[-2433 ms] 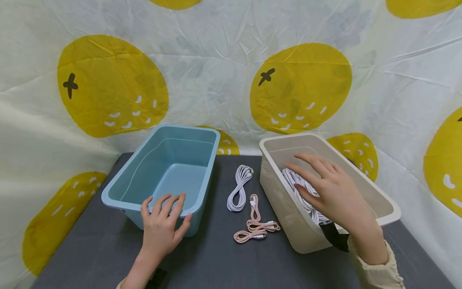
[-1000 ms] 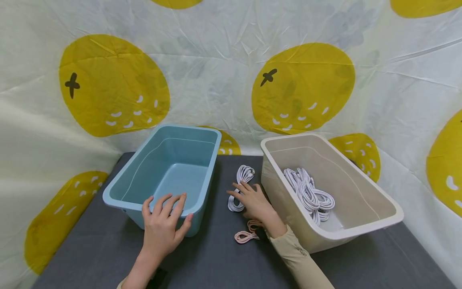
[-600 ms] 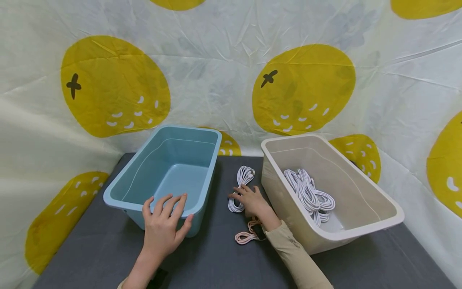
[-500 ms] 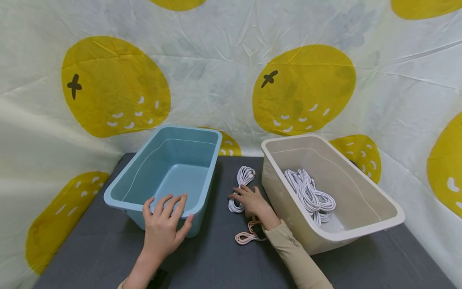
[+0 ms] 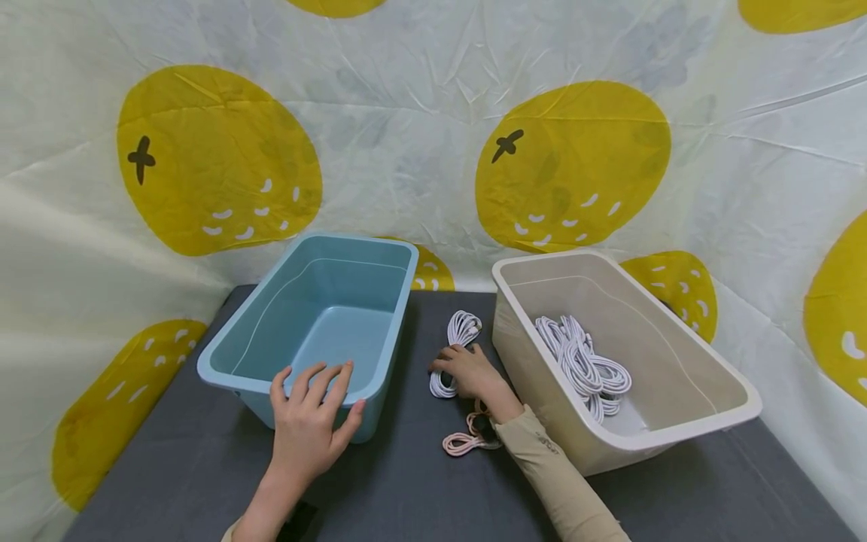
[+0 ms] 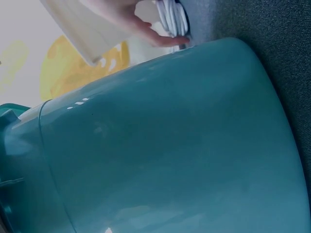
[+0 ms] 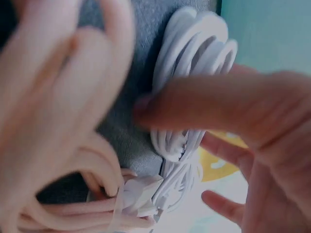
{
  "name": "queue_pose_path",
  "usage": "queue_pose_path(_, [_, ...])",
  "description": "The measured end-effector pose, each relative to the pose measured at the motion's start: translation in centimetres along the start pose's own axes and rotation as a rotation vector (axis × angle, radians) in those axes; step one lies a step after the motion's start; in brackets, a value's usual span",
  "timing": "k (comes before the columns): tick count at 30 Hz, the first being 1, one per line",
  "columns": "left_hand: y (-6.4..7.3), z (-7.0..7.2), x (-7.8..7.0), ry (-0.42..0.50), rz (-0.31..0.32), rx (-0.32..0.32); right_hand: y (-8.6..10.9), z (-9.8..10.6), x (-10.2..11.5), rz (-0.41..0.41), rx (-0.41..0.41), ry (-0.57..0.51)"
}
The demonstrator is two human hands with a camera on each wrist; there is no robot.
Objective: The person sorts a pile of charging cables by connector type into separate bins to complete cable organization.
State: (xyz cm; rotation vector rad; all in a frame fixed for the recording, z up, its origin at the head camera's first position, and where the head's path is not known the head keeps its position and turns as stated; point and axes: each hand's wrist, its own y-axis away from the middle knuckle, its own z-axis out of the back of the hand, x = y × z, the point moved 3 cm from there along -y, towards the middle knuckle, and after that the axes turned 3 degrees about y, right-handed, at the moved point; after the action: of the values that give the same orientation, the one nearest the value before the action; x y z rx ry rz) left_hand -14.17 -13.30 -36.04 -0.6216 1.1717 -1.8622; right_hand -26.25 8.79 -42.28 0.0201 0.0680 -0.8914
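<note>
My left hand [image 5: 305, 414] lies at the near rim of a light blue plastic bin [image 5: 237, 382], its fingers spread and loosely bent. Whether it touches the rim is hard to tell. My right hand [image 5: 469, 374] is over a coiled white charging cable [image 5: 463, 328] on the table, with thumb and fingers on either side of it. In the right wrist view the thumb [image 7: 214, 99] reaches straight across the white coil [image 7: 189, 48], while the fingers are spread behind it. Just below this hand lie coiled pink charging cables [image 5: 463, 443], partly hidden by the wrist.
A beige bin [image 5: 677, 436] stands on the right, with several coiled white cables [image 5: 589, 374] inside. The blue bin's floor [image 5: 339, 339] shows bare. Dark grey cloth covers the table [image 5: 400, 489]. A white curtain [image 5: 400, 135] with yellow fruit prints hangs behind.
My right hand has moved left, from above the beige bin to the white cable on the table. Its fingers have since bent down around the coil. The left hand has stayed in place.
</note>
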Motion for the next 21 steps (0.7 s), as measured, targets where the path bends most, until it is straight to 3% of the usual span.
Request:
queue_pose_path(11, [-0.1,-0.1,0.0,0.006,-0.004,-0.002,0.2,0.4,0.5,0.087,-0.029,-0.027])
queue_pose_path(21, [-0.1,-0.1,-0.1,0.003,0.000,0.003,1.0,1.4,1.3,0.141,-0.104,-0.041])
